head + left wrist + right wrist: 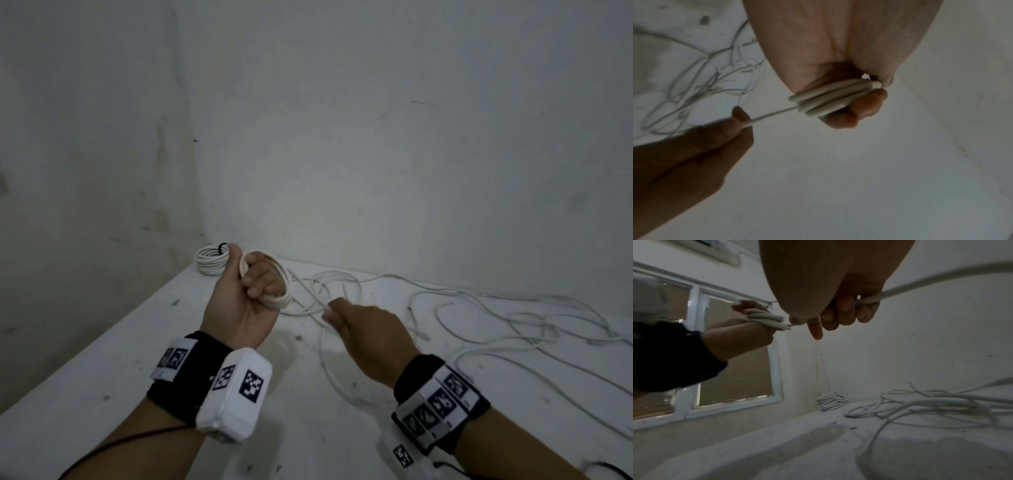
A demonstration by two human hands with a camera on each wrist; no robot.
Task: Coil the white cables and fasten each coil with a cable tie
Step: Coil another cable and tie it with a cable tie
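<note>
Left hand (245,301) raised above the worktop (102,359), palm up, fingers (869,104) curled round a small coil (270,291) of white cable, thumb pinning the turns so none spring loose. Right hand (366,329) just beside it, fingers (844,311) clenched on the running cable (774,114) leading out of the coil, apparently keeping the strand taut to lay the next turn neatly. Rest of the loose white cables (479,318) sprawled in tangled loops toward the worktop's right edge, feeding the winding. Finished coil (210,262) with a dark cable tie (222,247) parked in the far left corner against the wall, clear of the tangle. Winding probably early; plenty of slack left.
</note>
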